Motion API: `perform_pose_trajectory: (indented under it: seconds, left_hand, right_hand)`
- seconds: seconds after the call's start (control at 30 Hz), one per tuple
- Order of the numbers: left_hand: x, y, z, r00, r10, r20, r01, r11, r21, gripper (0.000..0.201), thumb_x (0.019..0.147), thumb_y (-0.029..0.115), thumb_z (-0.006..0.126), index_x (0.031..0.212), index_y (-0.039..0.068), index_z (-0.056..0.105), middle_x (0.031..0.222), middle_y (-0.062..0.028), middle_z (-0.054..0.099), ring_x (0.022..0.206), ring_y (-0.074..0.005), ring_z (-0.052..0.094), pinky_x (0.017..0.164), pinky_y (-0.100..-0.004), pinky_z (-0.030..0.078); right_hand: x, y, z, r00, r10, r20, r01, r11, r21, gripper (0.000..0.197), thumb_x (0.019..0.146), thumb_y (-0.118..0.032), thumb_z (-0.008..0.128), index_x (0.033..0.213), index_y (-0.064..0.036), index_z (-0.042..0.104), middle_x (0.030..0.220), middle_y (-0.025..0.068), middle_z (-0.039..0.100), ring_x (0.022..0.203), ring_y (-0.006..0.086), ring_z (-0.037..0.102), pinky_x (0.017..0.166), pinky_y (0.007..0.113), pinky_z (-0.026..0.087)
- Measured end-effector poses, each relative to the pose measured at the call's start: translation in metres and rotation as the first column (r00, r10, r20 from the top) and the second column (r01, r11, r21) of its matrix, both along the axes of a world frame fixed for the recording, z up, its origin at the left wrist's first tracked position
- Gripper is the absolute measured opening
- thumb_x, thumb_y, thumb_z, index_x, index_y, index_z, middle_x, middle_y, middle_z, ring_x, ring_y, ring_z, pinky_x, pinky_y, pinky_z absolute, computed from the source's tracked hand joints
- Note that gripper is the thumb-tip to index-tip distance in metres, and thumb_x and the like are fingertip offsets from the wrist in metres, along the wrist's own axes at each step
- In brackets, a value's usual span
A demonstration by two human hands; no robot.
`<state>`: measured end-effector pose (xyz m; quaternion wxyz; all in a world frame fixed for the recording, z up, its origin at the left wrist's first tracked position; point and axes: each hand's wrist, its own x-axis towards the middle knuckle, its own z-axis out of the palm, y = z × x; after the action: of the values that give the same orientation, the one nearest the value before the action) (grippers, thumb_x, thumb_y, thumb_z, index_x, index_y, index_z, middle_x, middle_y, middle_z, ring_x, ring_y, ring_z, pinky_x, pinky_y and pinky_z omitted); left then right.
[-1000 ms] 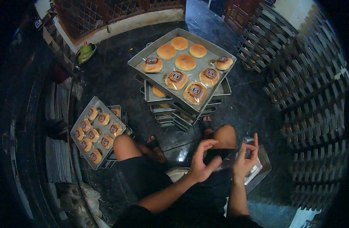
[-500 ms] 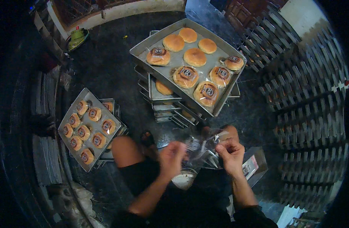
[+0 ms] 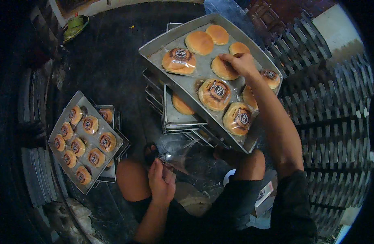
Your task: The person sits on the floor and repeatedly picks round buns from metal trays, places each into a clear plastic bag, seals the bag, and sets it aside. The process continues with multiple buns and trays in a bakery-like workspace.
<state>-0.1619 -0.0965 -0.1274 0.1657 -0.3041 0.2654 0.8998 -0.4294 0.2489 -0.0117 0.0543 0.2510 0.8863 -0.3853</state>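
Buns [image 3: 199,43] lie spread over the top tray [image 3: 174,40], which sits at an angle on a stack of trays [image 3: 174,117] in front of the person. Four of them are plain: three toward the far side and one, the middle bun [image 3: 224,70], under the right hand [image 3: 244,65]. That hand reaches in from the right with its fingers curled down onto the bun's upper side; whether it has a grip on it I cannot tell. Five wrapped buns [image 3: 214,95] in printed clear film lie around the left, near and right parts of the same tray, one partly hidden by the right forearm. Left hand [image 3: 161,183], close to the left knee [image 3: 132,173], pinches one end of a clear bag [image 3: 179,157], which stretches away to the right, well apart from the middle bun. On the person's left, a smaller tray [image 3: 95,174] holds nine wrapped buns and rests crookedly on other trays. Beside the right knee [image 3: 252,164] is a box [image 3: 262,208] with a packet [image 3: 264,194] inside. Rows of stacked metal trays [image 3: 333,138] line the right side, and a green object [image 3: 76,26] sits on the dark floor [image 3: 109,73] at the far left.
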Motion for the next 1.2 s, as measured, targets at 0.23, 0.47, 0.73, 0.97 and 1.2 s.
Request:
perform_pose_trajectory:
  seconds: [0.23,0.47,0.73,0.97,1.2]
  left_hand:
    - [0.005,-0.006,-0.019,0.983,-0.055,-0.178,0.075,0.992,0.104,0.022,0.112,0.033,0.058,0.113,0.012,0.065,0.092,0.0030,0.065,0.067,-0.0041,0.051,0.053,-0.0220,0.039]
    - [0.015,-0.007,0.033,0.984,-0.014,-0.179,-0.045,0.947,-0.318,0.023,0.111,0.029,0.060,0.112,0.008,0.069,0.097,0.0016,0.070,0.078,-0.0052,0.060,0.056,-0.0207,0.041]
    - [0.093,0.031,0.078,0.829,-0.428,-0.360,0.033,0.679,-0.733,0.021,0.103,0.019,0.074,0.092,0.002,0.074,0.076,0.0057,0.066,0.067,-0.0016,0.055,0.063,-0.0205,0.045]
    - [0.122,0.054,0.083,0.543,-0.680,-0.492,0.255,0.692,-0.675,0.055,0.099,0.016,0.077,0.145,-0.001,0.053,0.137,-0.0104,0.060,0.116,-0.0129,0.054,0.094,-0.0300,0.044]
    - [0.145,0.097,0.173,0.694,-0.209,-0.689,0.458,0.866,0.199,0.106,0.090,0.030,0.081,0.167,0.000,0.017,0.169,-0.0196,0.032,0.155,-0.0316,0.036,0.127,-0.0447,0.030]
  right_hand:
    - [0.039,0.003,-0.029,0.734,0.156,-0.661,-0.136,0.987,0.082,0.072,0.075,-0.020,0.095,0.132,0.0003,0.056,0.131,0.0168,0.062,0.120,0.0289,0.063,0.103,0.041,0.053]
    - [0.293,-0.064,0.017,0.826,-0.212,-0.522,-0.166,0.794,-0.584,0.074,0.086,-0.025,0.088,0.144,-0.0004,0.049,0.133,0.0129,0.066,0.123,0.0243,0.066,0.107,0.041,0.053]
    - [0.470,-0.087,0.005,0.922,-0.352,-0.160,-0.023,0.361,-0.932,0.060,0.097,-0.021,0.077,0.147,0.0009,0.052,0.130,0.0083,0.070,0.115,0.0191,0.069,0.103,0.036,0.054]
    - [0.518,-0.092,0.044,0.843,-0.097,-0.529,-0.164,0.890,-0.425,0.053,0.094,-0.010,0.075,0.143,-0.0007,0.057,0.136,0.0149,0.068,0.131,0.0284,0.064,0.115,0.048,0.045]
    - [0.516,-0.138,0.057,0.607,0.391,-0.692,-0.203,0.918,0.340,0.064,0.077,0.001,0.076,0.140,-0.0060,0.066,0.148,0.0197,0.063,0.143,0.0423,0.056,0.125,0.069,0.018]
